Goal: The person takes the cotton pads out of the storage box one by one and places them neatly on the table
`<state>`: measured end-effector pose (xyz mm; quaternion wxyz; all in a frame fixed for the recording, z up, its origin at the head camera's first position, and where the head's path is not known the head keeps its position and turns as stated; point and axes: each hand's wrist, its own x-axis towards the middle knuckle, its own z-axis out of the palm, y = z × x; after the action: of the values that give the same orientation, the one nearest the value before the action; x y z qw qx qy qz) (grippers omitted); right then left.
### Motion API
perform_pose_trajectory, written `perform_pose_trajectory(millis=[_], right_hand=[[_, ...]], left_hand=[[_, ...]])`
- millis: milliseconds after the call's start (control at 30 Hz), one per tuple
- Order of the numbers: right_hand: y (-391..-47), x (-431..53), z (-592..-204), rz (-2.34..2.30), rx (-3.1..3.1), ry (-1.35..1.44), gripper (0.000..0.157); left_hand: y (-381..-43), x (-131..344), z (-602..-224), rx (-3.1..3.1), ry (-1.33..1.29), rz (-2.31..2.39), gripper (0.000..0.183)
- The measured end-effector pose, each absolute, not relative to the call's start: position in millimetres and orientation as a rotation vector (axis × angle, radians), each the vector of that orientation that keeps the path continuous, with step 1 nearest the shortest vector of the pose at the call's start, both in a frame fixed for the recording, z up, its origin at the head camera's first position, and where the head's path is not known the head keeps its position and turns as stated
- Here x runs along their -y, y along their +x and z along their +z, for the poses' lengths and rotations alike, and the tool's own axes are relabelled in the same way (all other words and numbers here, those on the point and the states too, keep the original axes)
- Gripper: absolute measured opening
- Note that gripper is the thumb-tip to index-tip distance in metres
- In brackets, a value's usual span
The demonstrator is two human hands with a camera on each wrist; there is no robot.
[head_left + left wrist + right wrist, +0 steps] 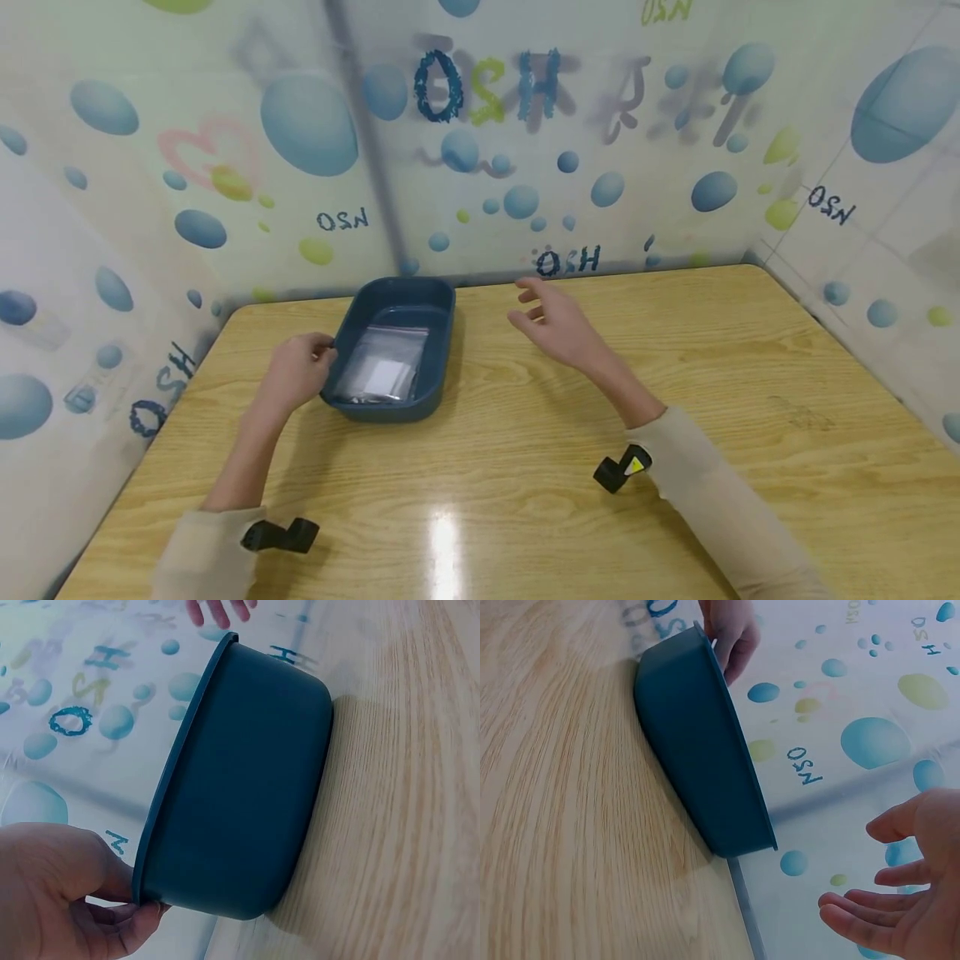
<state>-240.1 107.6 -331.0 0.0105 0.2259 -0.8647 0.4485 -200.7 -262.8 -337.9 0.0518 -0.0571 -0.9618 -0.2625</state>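
A dark blue plastic basin (442, 367) stands on the wooden table, and inside it lie clear zip-top plastic bags (382, 362) with a white patch. My left hand (296, 371) pinches the basin's left rim between thumb and fingers; the left wrist view shows this hand (67, 892) at the rim's edge. To the right of the basin, my right hand (555, 321) hovers over the table, touching nothing. Its fingers are spread and loosely bent, as the right wrist view shows of the hand (900, 885). The bags are hidden in both wrist views.
The wooden table (525, 467) reaches back to a wall covering (495, 192) printed with blue and green drops and letters. Another such wall stands at the left and right. A black camera mount sits on each sleeve (712, 492).
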Motion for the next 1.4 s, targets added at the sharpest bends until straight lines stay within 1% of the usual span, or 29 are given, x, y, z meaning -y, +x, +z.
perform_pose_trajectory(millis=[933, 1400], right_hand=[[-236.3, -61.6, -324.3, 1.655, 2.689, 0.608, 0.048], [-232.6, -27.3, -324.7, 1.746, 2.711, 0.669, 0.049]], left_hand=[[-199.6, 258.1, -341.2, 2.918, -0.161, -0.9, 0.034], [-198.8, 259.1, -340.1, 2.914, -0.173, -0.929, 0.034]])
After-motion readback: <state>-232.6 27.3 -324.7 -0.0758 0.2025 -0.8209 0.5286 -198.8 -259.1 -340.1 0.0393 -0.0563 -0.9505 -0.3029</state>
